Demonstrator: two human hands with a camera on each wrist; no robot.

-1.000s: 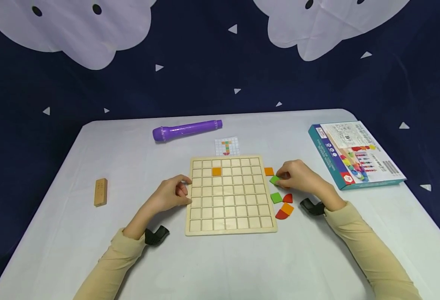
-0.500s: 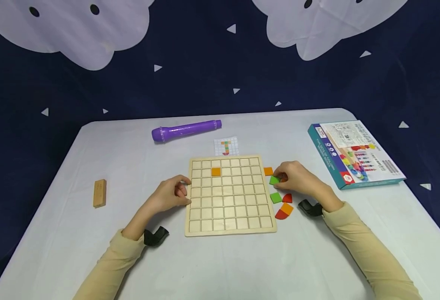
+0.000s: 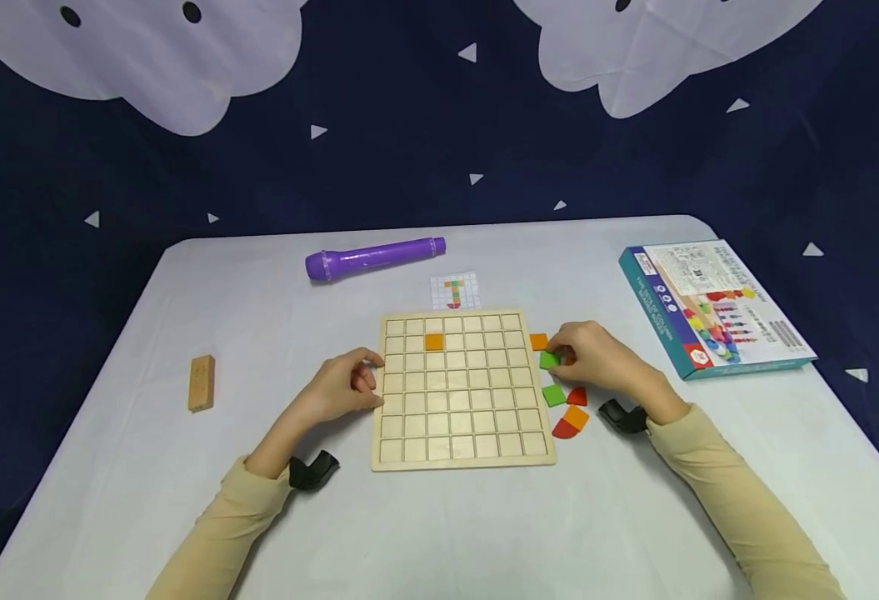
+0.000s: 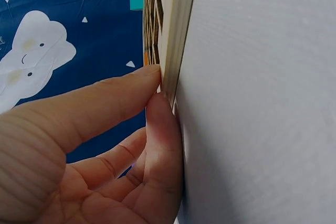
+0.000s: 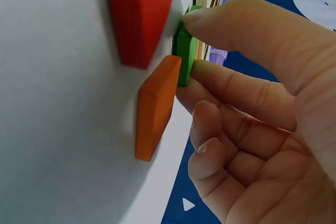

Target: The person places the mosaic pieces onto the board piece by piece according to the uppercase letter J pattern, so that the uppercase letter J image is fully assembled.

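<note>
The white-covered table [image 3: 439,533] is standing before a navy cloud-print backdrop [image 3: 394,100]. The wooden grid board [image 3: 459,402] is lying flat near the table's middle. The left hand [image 3: 337,387] is gripping the board's left edge between thumb and finger. The right hand [image 3: 595,355], narrowed, is pinching a green square tile [image 3: 548,360] just beside the board's right edge.

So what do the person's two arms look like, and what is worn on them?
The left sleeve and right sleeve are plain beige cloth, ending near the wrists. A black piece shows at the left wrist and another at the right. Neither the left grip nor right grip wears a glove.
</note>
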